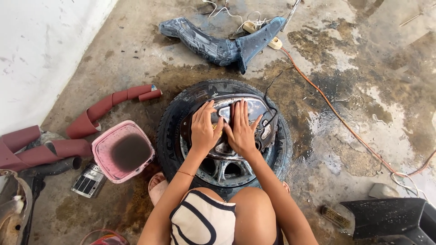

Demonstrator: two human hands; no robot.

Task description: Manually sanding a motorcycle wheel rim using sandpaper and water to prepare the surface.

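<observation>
A: Item one, the hands?

B: Left hand (pixel 205 129): fingers loosely curled, palm down, pressing on the dark curved plastic panel (pixel 236 119). Something small and yellowish shows under the fingertips; cannot tell what it is. Right hand (pixel 241 129): fingers straight and spread, laid flat on the same panel, just beside the left hand. Neither hand closes around anything.

A: Location of the panel?

B: Lying across the hub of a black rubber tyre on a silver spoked wheel (pixel 175 131), which lies flat on the floor (pixel 354 100) directly in front of the person's knees.

A: Item two, the surface?

B: Rough grey concrete floor, wet and stained in patches, darkest around the tyre.

A: Surroundings?

B: Pink square plastic tub (pixel 122 152) holding dark water, left of the tyre. Rolls of reddish-brown sandpaper (pixel 109 103) beside it, near a white wall (pixel 41 50). Blue-grey moulded body panel (pixel 218 43) beyond the tyre. Orange cable (pixel 336 113) running across the floor to the right. Black panel (pixel 390 218) at lower right.
</observation>
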